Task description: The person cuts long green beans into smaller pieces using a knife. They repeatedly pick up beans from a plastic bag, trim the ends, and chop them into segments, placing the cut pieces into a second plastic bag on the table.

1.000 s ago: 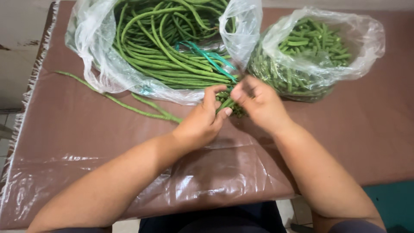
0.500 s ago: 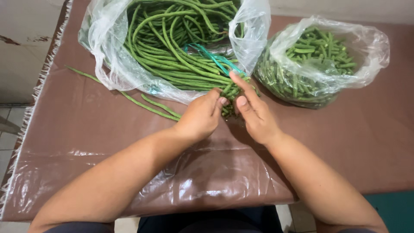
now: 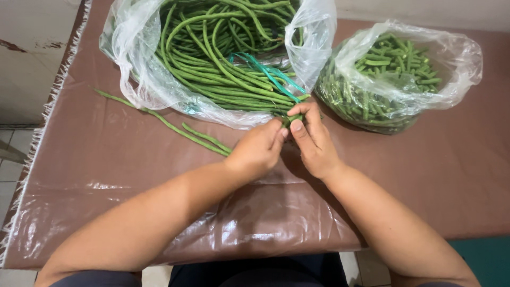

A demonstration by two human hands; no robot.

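Observation:
My left hand [image 3: 258,150] and my right hand [image 3: 314,141] meet at the middle of the table, fingertips pinched together on the end of a long green bean [image 3: 294,117]. That bean comes out of a bundle of long beans [image 3: 223,58] lying in an open clear plastic bag [image 3: 139,69], tied with a teal string [image 3: 268,72]. To the right sits a second clear bag [image 3: 404,74] filled with short cut bean pieces. Two loose long beans [image 3: 175,127] lie on the table left of my left hand.
The table is covered with a brown cloth under a clear plastic sheet [image 3: 106,175] with a fringed left edge. A pale wall and tiled floor [image 3: 10,159] show at the left. The table's front edge is near my body.
The view has shifted slightly. Both hands stayed together at the bean bundle's end, with the right fingers now curled tighter over the bean tip.

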